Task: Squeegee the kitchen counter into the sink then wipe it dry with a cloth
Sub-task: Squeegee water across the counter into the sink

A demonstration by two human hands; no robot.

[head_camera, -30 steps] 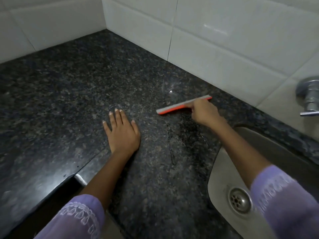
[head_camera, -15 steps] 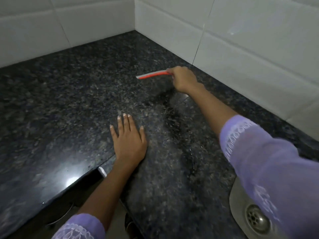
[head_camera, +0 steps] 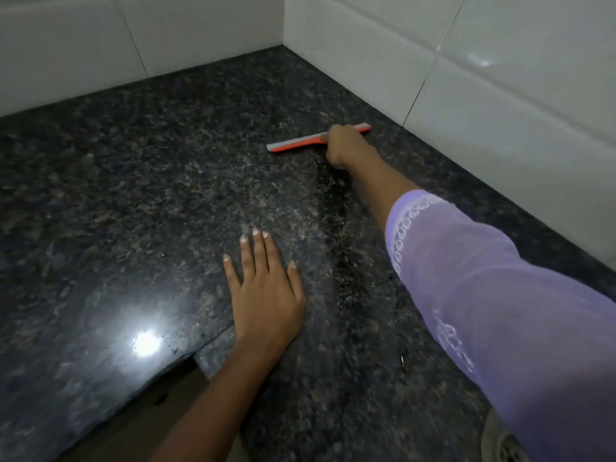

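My right hand [head_camera: 343,146] is closed around an orange and grey squeegee [head_camera: 293,144], whose blade lies on the dark speckled granite counter [head_camera: 150,195] far back, near the tiled wall corner. A darker wet streak [head_camera: 336,235] runs from the squeegee toward me. Flat on the counter near its front edge rests my left hand [head_camera: 265,288], palm down with fingers spread. A sliver of the steel sink with its drain [head_camera: 511,448] shows at the bottom right, mostly hidden by my purple sleeve. No cloth is in view.
White tiled walls [head_camera: 500,78] enclose the counter at the back and right, meeting in a corner. The counter's front edge has a notch [head_camera: 196,358] beside my left wrist. A light glare [head_camera: 145,341] shines on the wet front left area.
My right hand reached from beside the sink to the far back of the counter with the squeegee, and now sets its blade down there. My left hand stayed flat. The view shifted left.
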